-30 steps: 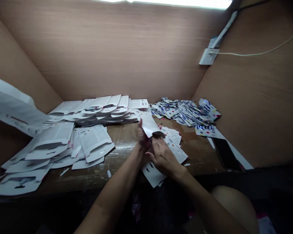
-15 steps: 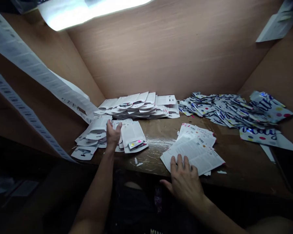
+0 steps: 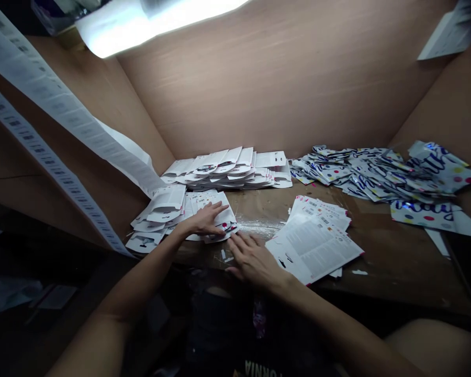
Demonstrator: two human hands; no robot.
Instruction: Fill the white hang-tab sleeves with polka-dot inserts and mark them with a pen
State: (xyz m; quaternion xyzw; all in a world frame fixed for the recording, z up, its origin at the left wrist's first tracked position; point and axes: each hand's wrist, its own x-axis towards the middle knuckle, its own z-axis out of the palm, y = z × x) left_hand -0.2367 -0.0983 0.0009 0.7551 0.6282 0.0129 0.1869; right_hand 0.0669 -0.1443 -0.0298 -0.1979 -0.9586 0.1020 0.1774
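A white paper packet (image 3: 228, 208) with a shiny, coloured-dot foil piece showing at its near end lies left of centre on the table. Over it my left hand (image 3: 208, 219) is spread, fingers pointing right. My right hand (image 3: 255, 259) is at the near corner of that packet, its fingers stretched out and close together; whether it touches the foil piece I cannot tell. To the right of my right hand lies a fanned pile of printed white packets (image 3: 317, 246) with hang slots. Left of my left hand sits a stack of white packets (image 3: 167, 204).
Along the back wall stand stacked white packets (image 3: 227, 167). A heap of dotted foil pouches (image 3: 372, 173) fills the back right. Long label strips (image 3: 63, 173) hang at the left. Paper scraps (image 3: 225, 256) lie near the table's front edge, and a lamp (image 3: 153, 23) shines above.
My left hand has moved right and down onto the packet with the foil piece. My right hand has left the fanned pile and moved left to that packet's near corner.
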